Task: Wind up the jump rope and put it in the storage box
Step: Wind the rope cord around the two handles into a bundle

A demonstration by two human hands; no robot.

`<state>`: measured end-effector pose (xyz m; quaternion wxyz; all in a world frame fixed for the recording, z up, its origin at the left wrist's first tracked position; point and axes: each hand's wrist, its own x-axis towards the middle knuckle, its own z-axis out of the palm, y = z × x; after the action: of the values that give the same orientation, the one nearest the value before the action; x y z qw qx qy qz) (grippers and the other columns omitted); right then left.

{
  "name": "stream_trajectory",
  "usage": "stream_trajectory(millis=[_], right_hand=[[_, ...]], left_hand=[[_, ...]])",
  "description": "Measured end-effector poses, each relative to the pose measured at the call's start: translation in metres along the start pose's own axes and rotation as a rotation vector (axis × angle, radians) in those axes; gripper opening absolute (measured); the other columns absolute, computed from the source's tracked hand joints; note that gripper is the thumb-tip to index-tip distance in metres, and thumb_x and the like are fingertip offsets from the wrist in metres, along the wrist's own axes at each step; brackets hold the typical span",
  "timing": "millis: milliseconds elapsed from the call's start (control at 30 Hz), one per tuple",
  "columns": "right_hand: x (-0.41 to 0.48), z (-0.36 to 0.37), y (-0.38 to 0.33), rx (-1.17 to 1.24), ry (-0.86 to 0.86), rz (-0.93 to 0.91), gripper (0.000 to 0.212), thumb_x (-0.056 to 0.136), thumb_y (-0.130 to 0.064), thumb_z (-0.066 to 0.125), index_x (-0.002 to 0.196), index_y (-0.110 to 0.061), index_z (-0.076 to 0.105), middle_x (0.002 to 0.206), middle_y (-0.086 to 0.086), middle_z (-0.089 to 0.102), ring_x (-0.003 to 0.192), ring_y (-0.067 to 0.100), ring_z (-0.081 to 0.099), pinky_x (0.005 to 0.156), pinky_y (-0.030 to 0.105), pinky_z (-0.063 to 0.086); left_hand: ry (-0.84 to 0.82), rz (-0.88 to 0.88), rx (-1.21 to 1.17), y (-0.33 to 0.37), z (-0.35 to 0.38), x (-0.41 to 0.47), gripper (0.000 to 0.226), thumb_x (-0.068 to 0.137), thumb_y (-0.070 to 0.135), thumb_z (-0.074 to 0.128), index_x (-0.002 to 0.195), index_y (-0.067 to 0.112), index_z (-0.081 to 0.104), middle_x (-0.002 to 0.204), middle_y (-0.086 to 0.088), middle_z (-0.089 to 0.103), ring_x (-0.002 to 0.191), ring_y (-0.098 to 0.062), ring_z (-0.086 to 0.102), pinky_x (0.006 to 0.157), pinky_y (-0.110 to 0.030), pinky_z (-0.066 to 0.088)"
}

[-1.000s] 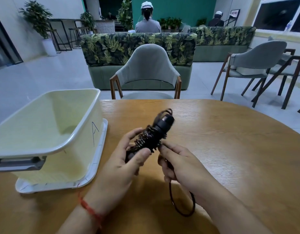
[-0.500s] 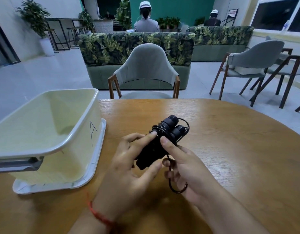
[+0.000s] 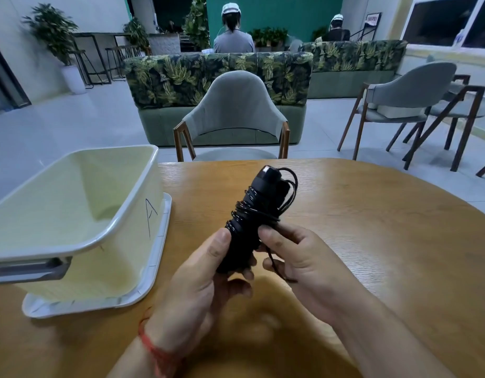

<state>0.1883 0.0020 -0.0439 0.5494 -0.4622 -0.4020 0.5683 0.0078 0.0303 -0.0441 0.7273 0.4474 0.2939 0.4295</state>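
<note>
Left hand [image 3: 197, 279] clamps jump rope [image 3: 259, 211] handles, cord mostly wound; right hand [image 3: 298, 257] pinches short remaining tail. Storage box [image 3: 154, 159], left of grip, awaits.

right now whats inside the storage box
The storage box shows bare pale walls and floor, nothing in it; the near corner behind its rim is hidden. The jump rope is outside, held by the left hand and right hand.

We see 2 bare forearms with no sleeves. The left hand [image 3: 200, 282] has a red string bracelet [image 3: 151, 347] at its wrist. The right hand [image 3: 304, 260] wears nothing.
</note>
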Motion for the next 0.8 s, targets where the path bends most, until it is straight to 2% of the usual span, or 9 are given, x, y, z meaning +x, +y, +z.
stream_trajectory(millis=[100,200,300,400,500,600,667,733,800], right_hand=[[0.0,0.006,0.002,0.246,0.004,-0.002,0.037,0.082,-0.029,0.084,0.116,-0.014,0.085,0.125,0.009,0.083,0.12,0.017,0.077,0.102,0.032,0.061],[-0.008,0.02,0.002,0.455,-0.042,-0.007,0.032,0.099,-0.009,0.069,0.128,0.001,0.076,0.137,0.019,0.077,0.137,0.028,0.07,0.117,0.038,0.053],[-0.016,0.033,0.002,0.398,-0.053,-0.047,0.033,0.107,-0.004,0.06,0.139,-0.002,0.071,0.139,0.017,0.077,0.137,0.027,0.07,0.123,0.041,0.048],[-0.02,0.042,0.007,0.223,0.06,-0.116,0.03,0.105,-0.012,0.069,0.134,-0.017,0.076,0.13,0.007,0.082,0.131,0.023,0.073,0.123,0.047,0.046],[-0.019,0.046,0.012,0.163,0.213,-0.153,0.024,0.102,-0.022,0.075,0.126,-0.022,0.08,0.121,0.005,0.085,0.124,0.023,0.077,0.121,0.053,0.048],[-0.018,0.047,0.011,0.116,0.264,-0.172,0.021,0.101,-0.025,0.077,0.121,-0.025,0.082,0.116,0.004,0.086,0.119,0.023,0.079,0.117,0.054,0.052],[-0.018,0.045,0.007,0.05,0.277,-0.2,0.02,0.099,-0.026,0.078,0.119,-0.027,0.083,0.113,0.004,0.087,0.114,0.022,0.08,0.112,0.055,0.056],[-0.019,0.043,0.001,-0.003,0.284,-0.227,0.02,0.099,-0.027,0.078,0.118,-0.029,0.083,0.109,0.004,0.087,0.108,0.023,0.082,0.106,0.057,0.061],[-0.02,0.041,-0.006,-0.018,0.267,-0.242,0.022,0.1,-0.027,0.077,0.12,-0.026,0.083,0.111,0.005,0.087,0.107,0.025,0.083,0.103,0.058,0.062]], left_hand=[[0.142,0.205,0.253,-0.012,0.001,0.002,0.059,0.085,0.057,0.071,0.131,0.019,0.068,0.1,0.003,0.076,0.089,-0.016,0.07,0.073,-0.033,0.061],[0.313,0.359,0.602,-0.016,-0.002,0.002,0.053,0.089,0.056,0.073,0.137,0.042,0.056,0.124,0.025,0.071,0.11,-0.002,0.072,0.094,-0.032,0.057],[0.413,0.416,0.771,-0.014,-0.001,-0.002,0.052,0.089,0.057,0.078,0.132,0.05,0.052,0.123,0.032,0.066,0.113,0.002,0.069,0.092,-0.026,0.054],[0.471,0.495,0.875,-0.016,0.004,-0.006,0.057,0.08,0.045,0.086,0.126,0.048,0.051,0.114,0.024,0.069,0.108,0.001,0.069,0.085,-0.01,0.049],[0.493,0.562,0.984,-0.021,0.011,-0.009,0.065,0.074,0.043,0.091,0.124,0.038,0.05,0.113,0.012,0.069,0.103,-0.009,0.07,0.079,-0.023,0.055],[0.531,0.549,1.009,-0.019,0.018,-0.013,0.07,0.071,0.048,0.092,0.122,0.038,0.044,0.11,0.016,0.066,0.1,-0.017,0.072,0.075,-0.035,0.058],[0.521,0.544,1.013,-0.016,0.021,-0.016,0.07,0.071,0.056,0.087,0.121,0.039,0.042,0.106,0.024,0.062,0.096,-0.009,0.07,0.076,-0.039,0.061],[0.459,0.555,1.027,-0.009,0.02,-0.021,0.067,0.073,0.063,0.082,0.121,0.041,0.041,0.107,0.028,0.063,0.097,0.0,0.067,0.075,-0.03,0.061],[0.397,0.557,0.994,-0.001,0.017,-0.027,0.057,0.08,0.067,0.075,0.121,0.043,0.043,0.118,0.03,0.06,0.107,0.005,0.066,0.081,-0.021,0.056]])
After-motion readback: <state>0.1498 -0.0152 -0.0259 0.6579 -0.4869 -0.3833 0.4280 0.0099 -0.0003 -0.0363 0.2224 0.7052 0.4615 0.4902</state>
